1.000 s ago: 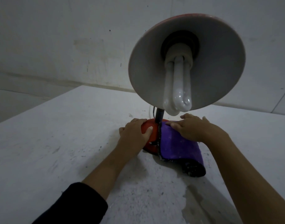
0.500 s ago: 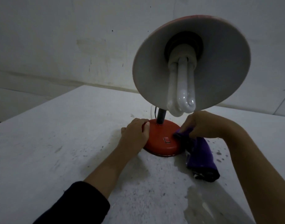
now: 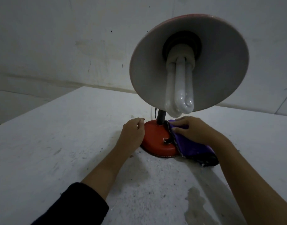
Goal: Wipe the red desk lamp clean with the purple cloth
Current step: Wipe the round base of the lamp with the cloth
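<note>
Head view: lamp (image 3: 157,140) shade faces camera; right hand (image 3: 194,130) fingers press cloth (image 3: 193,146), left hand (image 3: 133,133) loosely curled.

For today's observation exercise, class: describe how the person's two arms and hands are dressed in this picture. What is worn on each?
The left hand is bare, with no glove, and its forearm is bare up to a dark, black-looking sleeve near the elbow. The right hand and its forearm are bare as far as the frame shows. No rings, watch or markings can be made out.

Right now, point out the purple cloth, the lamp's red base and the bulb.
purple cloth (image 3: 194,147): head view, its flat middle.
red base (image 3: 154,138): head view, bare top left of the switch.
bulb (image 3: 180,88): head view, middle tube.
</note>
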